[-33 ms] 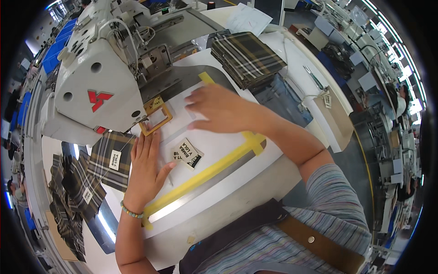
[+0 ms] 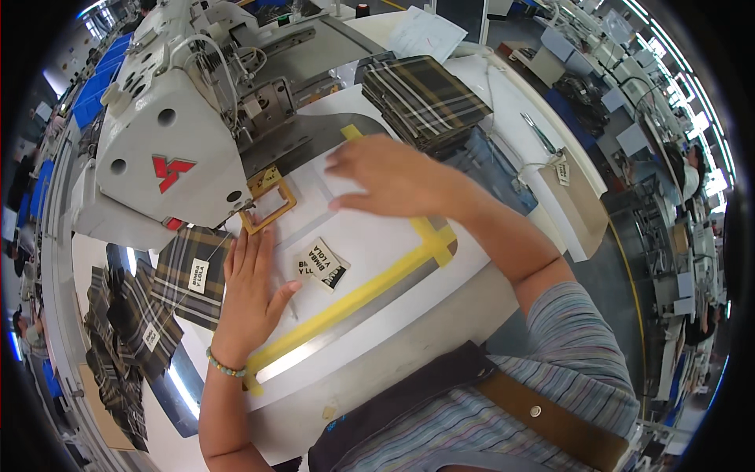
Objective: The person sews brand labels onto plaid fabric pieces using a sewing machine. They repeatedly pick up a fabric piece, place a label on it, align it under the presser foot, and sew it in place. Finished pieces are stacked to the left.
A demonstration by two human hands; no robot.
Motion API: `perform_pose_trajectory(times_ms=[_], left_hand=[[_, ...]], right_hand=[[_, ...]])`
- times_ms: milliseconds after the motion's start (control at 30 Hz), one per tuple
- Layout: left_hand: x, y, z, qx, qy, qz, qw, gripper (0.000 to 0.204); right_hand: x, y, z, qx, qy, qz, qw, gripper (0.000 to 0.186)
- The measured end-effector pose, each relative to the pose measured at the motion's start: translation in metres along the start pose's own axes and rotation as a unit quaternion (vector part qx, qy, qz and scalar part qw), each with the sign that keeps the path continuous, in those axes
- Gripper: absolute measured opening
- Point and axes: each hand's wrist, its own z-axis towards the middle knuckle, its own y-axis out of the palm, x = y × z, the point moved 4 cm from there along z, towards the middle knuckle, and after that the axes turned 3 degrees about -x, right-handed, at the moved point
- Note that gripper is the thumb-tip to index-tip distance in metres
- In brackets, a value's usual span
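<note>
My left hand (image 2: 255,287) lies flat on the white work plate (image 2: 377,259), fingertips at the lower edge of an orange rectangular frame (image 2: 285,208) beside the machine head (image 2: 153,134). My right hand (image 2: 389,177), slightly blurred, is over the upper right of the plate, fingers loosely bent and apart, with nothing visible in them. Between my hands a few cream fabric labels (image 2: 316,262) lie in a small pile. Yellow tape (image 2: 354,303) borders the plate. A plaid piece with a label (image 2: 185,299) lies left of my left hand.
A stack of plaid pieces (image 2: 425,94) sits at the back right, near a paper sheet (image 2: 429,31) and tweezers (image 2: 536,130). Crumpled plaid fabric (image 2: 118,346) lies at the left, and blue bins (image 2: 94,86) stand behind the machine. Other workstations (image 2: 668,220) line the aisle at the right.
My right hand has shifted slightly up and toward the right over the plate. My left hand stays in the same place.
</note>
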Motion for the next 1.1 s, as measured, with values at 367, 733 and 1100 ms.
perform_pose_trajectory(times_ms=[367, 733, 1100], left_hand=[[-0.037, -0.017, -0.017, 0.026, -0.08, 0.128, 0.988, 0.074], [-0.034, -0.025, -0.017, 0.059, -0.08, 0.154, 0.983, 0.06], [-0.013, -0.039, -0.018, 0.165, -0.008, 0.146, 0.975, 0.037]], right_hand=[[0.092, -0.044, -0.101, 0.169, 0.202, -0.103, 0.959, 0.028], [0.106, -0.045, -0.097, 0.26, 0.218, 0.005, 0.941, 0.015], [0.06, -0.067, -0.048, 0.413, 0.031, -0.102, 0.904, 0.017]])
